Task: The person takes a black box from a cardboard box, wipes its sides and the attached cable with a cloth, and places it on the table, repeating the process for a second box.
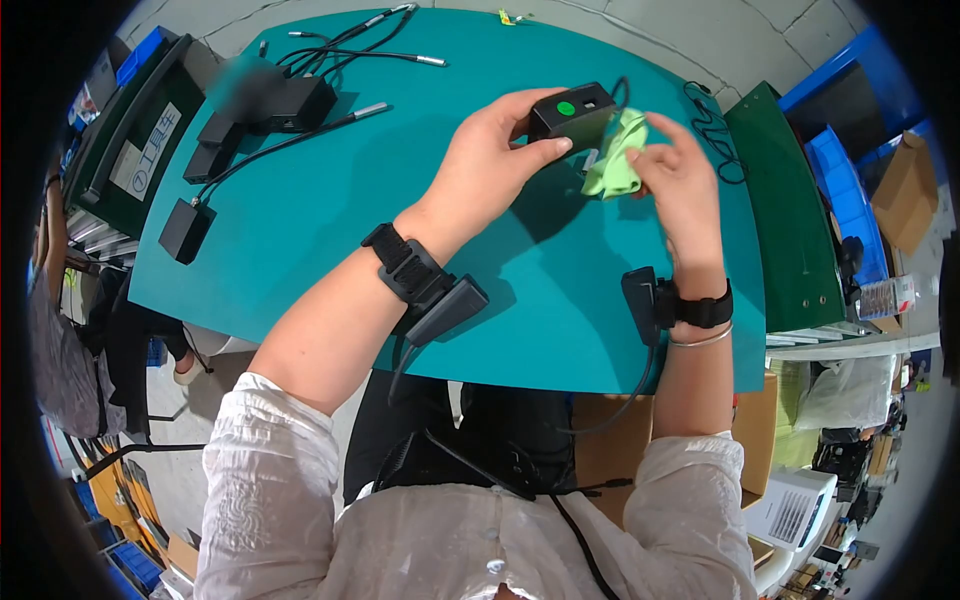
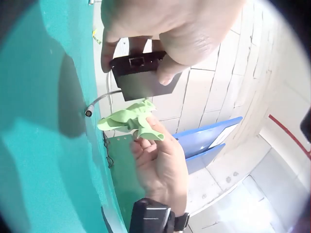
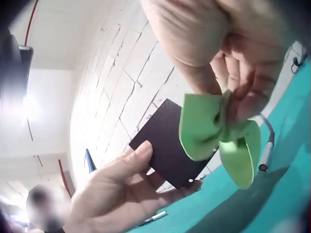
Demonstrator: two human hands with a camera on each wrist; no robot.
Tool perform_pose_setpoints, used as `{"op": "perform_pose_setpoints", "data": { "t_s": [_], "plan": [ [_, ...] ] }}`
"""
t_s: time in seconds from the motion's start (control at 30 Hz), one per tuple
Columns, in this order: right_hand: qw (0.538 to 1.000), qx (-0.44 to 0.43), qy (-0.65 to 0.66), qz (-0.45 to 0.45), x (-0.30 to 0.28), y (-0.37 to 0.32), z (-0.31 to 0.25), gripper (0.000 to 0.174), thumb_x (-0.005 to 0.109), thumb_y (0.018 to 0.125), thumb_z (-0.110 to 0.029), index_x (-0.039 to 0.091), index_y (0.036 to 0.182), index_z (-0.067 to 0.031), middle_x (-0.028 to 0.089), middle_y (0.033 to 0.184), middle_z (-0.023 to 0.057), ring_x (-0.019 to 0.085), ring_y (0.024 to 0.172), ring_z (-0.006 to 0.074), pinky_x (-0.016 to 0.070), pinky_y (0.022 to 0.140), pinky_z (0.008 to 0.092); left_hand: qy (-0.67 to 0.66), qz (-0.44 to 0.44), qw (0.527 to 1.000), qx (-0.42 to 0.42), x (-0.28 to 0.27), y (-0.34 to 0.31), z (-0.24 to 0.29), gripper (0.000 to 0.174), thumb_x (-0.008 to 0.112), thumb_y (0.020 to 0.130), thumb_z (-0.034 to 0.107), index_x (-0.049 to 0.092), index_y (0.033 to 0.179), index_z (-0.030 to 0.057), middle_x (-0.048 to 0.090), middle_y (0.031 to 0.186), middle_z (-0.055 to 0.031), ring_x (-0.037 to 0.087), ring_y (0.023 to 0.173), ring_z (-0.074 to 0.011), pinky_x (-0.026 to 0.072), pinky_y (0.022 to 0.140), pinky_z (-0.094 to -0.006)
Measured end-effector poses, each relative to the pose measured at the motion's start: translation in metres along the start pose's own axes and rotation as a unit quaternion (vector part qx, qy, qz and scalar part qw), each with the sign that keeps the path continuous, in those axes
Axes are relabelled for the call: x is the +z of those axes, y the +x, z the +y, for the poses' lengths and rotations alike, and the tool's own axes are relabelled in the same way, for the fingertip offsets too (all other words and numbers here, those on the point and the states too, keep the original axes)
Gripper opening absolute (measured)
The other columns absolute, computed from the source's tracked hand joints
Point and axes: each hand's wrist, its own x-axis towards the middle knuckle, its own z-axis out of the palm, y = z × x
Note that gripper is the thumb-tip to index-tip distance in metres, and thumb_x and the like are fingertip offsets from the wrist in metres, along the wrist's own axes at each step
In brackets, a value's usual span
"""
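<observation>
My left hand [image 1: 478,155] grips a black box [image 1: 585,125] above the table, thumb on one face and fingers behind. A round green sticker [image 1: 566,108] marks this box, and a small port shows near it. From the box runs a short cable ending in a metal connector [image 2: 89,112], which hangs free. Close by on the right, my right hand [image 1: 690,185] pinches a crumpled light green cloth [image 1: 617,165] between thumb and fingers. In the right wrist view the cloth [image 3: 199,128] overlaps a corner of the box's dark flat face [image 3: 167,141].
On the green table [image 1: 600,300], more black boxes [image 1: 300,103] and cables with metal connectors [image 1: 430,61] lie at the back left. A small black box [image 1: 187,231] sits nearer the left edge. A thin black cable [image 1: 712,125] coils at the right edge, beside a green cabinet [image 1: 785,210].
</observation>
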Motion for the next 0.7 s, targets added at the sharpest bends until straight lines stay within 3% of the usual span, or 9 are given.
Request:
{"op": "perform_pose_setpoints", "data": {
  "t_s": [0.03, 0.07, 0.1, 0.2, 0.33, 0.47, 0.57, 0.63, 0.7],
  "plan": [
    [0.994, -0.045, -0.058, 0.075, 0.001, 0.0, -0.001, 0.015, 0.061, 0.088, -0.007, 0.061, 0.097, 0.0044, 0.063, 0.092, 0.0077, 0.061, 0.074, 0.0118, 0.0495, 0.066, 0.0245, -0.012, 0.029, 0.999, -0.004, -0.001, 0.001, -0.003, 0.045, 0.066, 0.082, 0.004, 0.053, 0.125, 0.0016, 0.064, 0.108, -0.0069, 0.059, 0.097, -0.0143, 0.047, 0.088, -0.0275],
    [0.99, -0.094, 0.037, 0.103, 0.004, 0.002, 0.001, 0.016, 0.064, 0.085, -0.005, 0.063, 0.099, 0.001, 0.064, 0.094, 0.0089, 0.061, 0.077, 0.0136, 0.0499, 0.07, 0.0261, -0.012, 0.03, 0.999, -0.004, -0.003, 0.002, -0.002, 0.045, 0.066, 0.082, 0.004, 0.053, 0.125, 0.0016, 0.064, 0.108, -0.0069, 0.059, 0.097, -0.0143, 0.047, 0.088, -0.0275],
    [0.99, -0.093, 0.036, 0.102, 0.006, 0.001, 0.002, 0.016, 0.064, 0.085, -0.005, 0.063, 0.099, 0.001, 0.064, 0.094, 0.0089, 0.061, 0.077, 0.0136, 0.0499, 0.07, 0.0261, 0.013, 0.029, 0.999, -0.01, -0.004, 0.002, -0.002, 0.045, 0.066, 0.082, 0.001, 0.053, 0.125, 0.0015, 0.063, 0.108, -0.0067, 0.059, 0.096, -0.0128, 0.0479, 0.085, -0.026],
    [0.892, -0.405, -0.181, 0.086, 0.016, -0.001, -0.001, 0.024, 0.065, 0.078, 0.002, 0.066, 0.1, -0.0063, 0.063, 0.095, 0.0066, 0.06, 0.088, 0.0237, 0.0501, 0.076, 0.032, 0.048, 0.003, 0.999, 0.001, -0.002, 0.001, 0.001, 0.044, 0.066, 0.082, -0.001, 0.055, 0.124, 0.002, 0.063, 0.108, -0.0061, 0.059, 0.095, -0.0108, 0.0488, 0.082, -0.0239],
    [0.865, -0.465, -0.185, -0.027, 0.026, -0.01, -0.013, 0.033, 0.066, 0.07, 0.008, 0.068, 0.098, -0.0089, 0.06, 0.104, 0.0053, 0.056, 0.09, 0.022, 0.0491, 0.076, 0.0312, 0.084, -0.027, 0.996, 0.03, 0.003, -0.003, 0.007, 0.043, 0.065, 0.08, -0.004, 0.058, 0.121, 0.0032, 0.064, 0.108, -0.0072, 0.061, 0.094, -0.013, 0.0495, 0.083, -0.0254],
    [0.849, -0.464, -0.25, -0.038, 0.029, -0.012, -0.012, 0.034, 0.066, 0.07, 0.008, 0.069, 0.099, -0.0105, 0.059, 0.101, 0.0053, 0.055, 0.088, 0.0217, 0.0487, 0.075, 0.0315, 0.129, -0.051, 0.99, 0.013, 0.002, -0.004, 0.01, 0.045, 0.067, 0.077, -0.004, 0.059, 0.12, 0.0029, 0.065, 0.107, -0.0087, 0.062, 0.095, -0.0157, 0.0497, 0.085, -0.0282],
    [0.872, -0.433, -0.226, -0.008, 0.024, -0.007, -0.003, 0.032, 0.067, 0.072, 0.006, 0.069, 0.099, -0.0117, 0.057, 0.1, 0.0048, 0.056, 0.085, 0.0209, 0.0492, 0.073, 0.0313, 0.159, -0.059, 0.985, 0.017, 0.004, -0.004, 0.013, 0.043, 0.067, 0.078, -0.003, 0.059, 0.12, 0.0022, 0.065, 0.107, -0.0085, 0.061, 0.095, -0.0152, 0.0494, 0.085, -0.028],
    [0.911, -0.389, -0.134, -0.01, 0.023, -0.007, -0.003, 0.03, 0.065, 0.076, 0.005, 0.069, 0.1, -0.0123, 0.056, 0.1, 0.0045, 0.056, 0.081, 0.0199, 0.0491, 0.07, 0.0321, 0.162, -0.061, 0.985, 0.023, 0.003, -0.004, 0.01, 0.042, 0.066, 0.079, -0.002, 0.059, 0.12, 0.0017, 0.065, 0.107, -0.0083, 0.061, 0.095, -0.0149, 0.0491, 0.086, -0.0277],
    [0.918, -0.372, -0.141, 0.013, 0.02, -0.006, -0.002, 0.026, 0.065, 0.078, 0.003, 0.069, 0.099, -0.0117, 0.057, 0.099, 0.0046, 0.056, 0.078, 0.0186, 0.0487, 0.068, 0.0308, 0.062, -0.059, 0.996, 0.022, 0.0, -0.001, 0.001, 0.04, 0.065, 0.081, -0.001, 0.059, 0.12, 0.0017, 0.064, 0.109, -0.0077, 0.06, 0.097, -0.014, 0.0479, 0.088, -0.0273]
  ]
}}
